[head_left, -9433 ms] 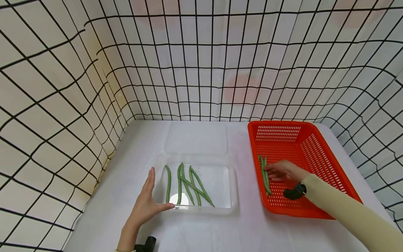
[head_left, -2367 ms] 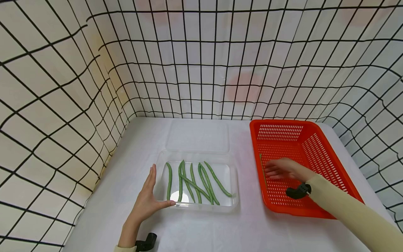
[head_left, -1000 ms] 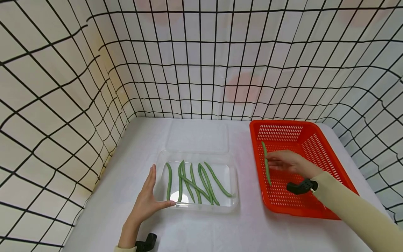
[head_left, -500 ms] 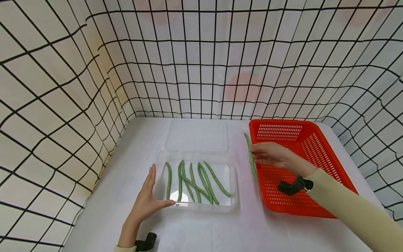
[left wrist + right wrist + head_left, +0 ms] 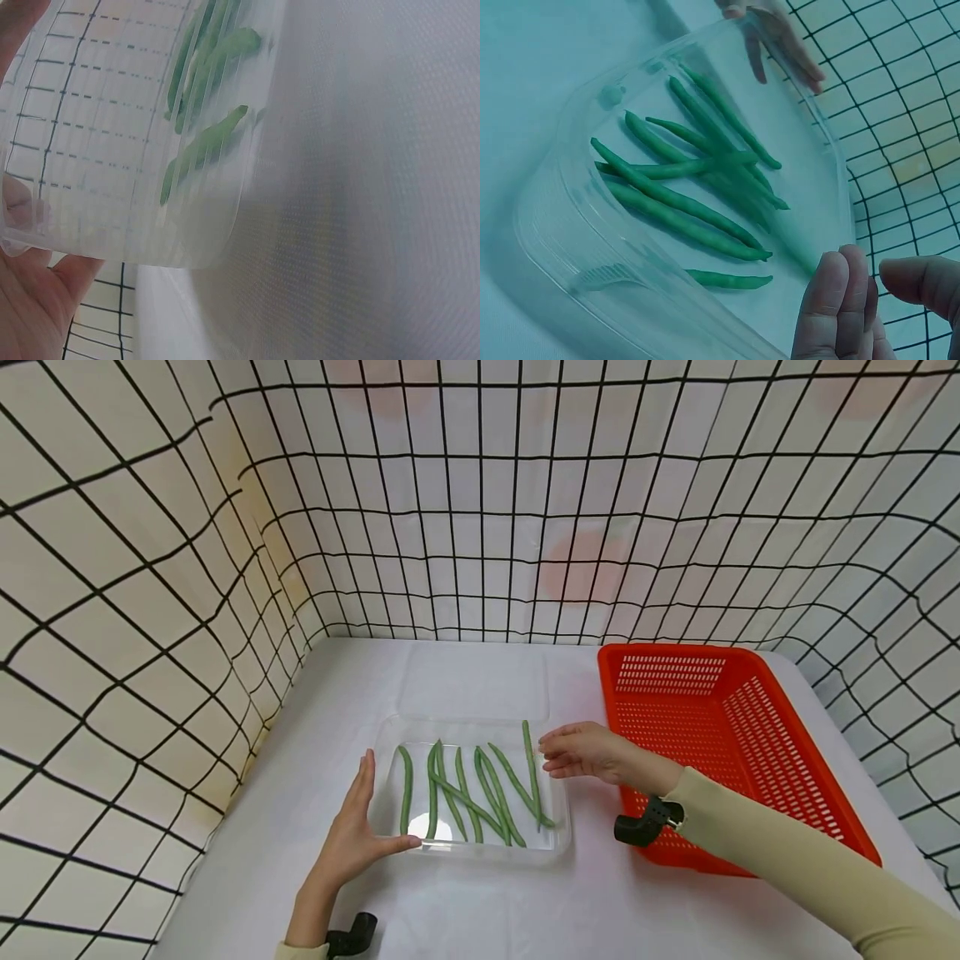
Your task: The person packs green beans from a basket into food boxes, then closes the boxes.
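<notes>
A clear plastic container point(image 5: 551, 847) holds several green beans point(image 5: 406, 789). Just inside its right wall, one slightly blurred bean point(image 5: 531, 768) stands at a slant, its upper end above the others; in the right wrist view this blurred bean point(image 5: 787, 244) is apart from the fingers. My right hand point(image 5: 588, 752) is over the container's right rim, thumb and fingertips separated. My left hand point(image 5: 352, 835) rests at the front left corner, straight fingers along the left side and thumb on the front rim. In the left wrist view, part of that hand point(image 5: 34, 307) shows below the container's rim.
On the right, a red slotted basket point(image 5: 667, 718) stands under my right forearm. A flat clear sheet, perhaps a lid point(image 5: 472, 685), lies behind the container. Black wire mesh point(image 5: 480, 527) borders the white table point(image 5: 480, 910) at the back and sides.
My right hand took a bean from the red basket, carried it left over the basket's edge and let it go over the container. More beans lie in the container than at first. My left hand stayed put.
</notes>
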`<action>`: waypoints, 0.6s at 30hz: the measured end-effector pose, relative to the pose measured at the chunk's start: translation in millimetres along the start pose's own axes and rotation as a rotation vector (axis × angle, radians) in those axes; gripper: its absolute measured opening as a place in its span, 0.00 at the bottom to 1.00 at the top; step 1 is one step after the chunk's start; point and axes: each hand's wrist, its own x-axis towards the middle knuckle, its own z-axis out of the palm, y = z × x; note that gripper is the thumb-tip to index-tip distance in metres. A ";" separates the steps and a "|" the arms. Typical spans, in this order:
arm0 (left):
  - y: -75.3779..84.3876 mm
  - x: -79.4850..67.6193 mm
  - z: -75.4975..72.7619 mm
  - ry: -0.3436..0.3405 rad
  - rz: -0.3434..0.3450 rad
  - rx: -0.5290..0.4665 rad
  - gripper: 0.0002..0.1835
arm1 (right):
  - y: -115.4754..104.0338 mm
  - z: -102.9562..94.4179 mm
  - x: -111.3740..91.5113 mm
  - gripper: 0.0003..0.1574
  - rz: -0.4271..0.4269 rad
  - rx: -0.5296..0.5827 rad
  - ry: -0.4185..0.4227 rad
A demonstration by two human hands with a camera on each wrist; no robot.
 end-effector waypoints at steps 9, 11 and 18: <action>0.9 1.0 -1.8 0.003 0.003 -0.001 0.76 | -2.4 -3.1 -2.5 0.19 -0.001 -0.014 0.039; 0.8 0.7 -1.7 0.000 -0.001 -0.007 0.76 | -3.5 -6.3 -3.3 0.20 -0.013 -0.049 0.049; 2.8 1.1 -12.3 -0.078 0.012 -0.052 0.67 | -15.7 -26.5 -0.1 0.28 -0.086 -0.191 0.088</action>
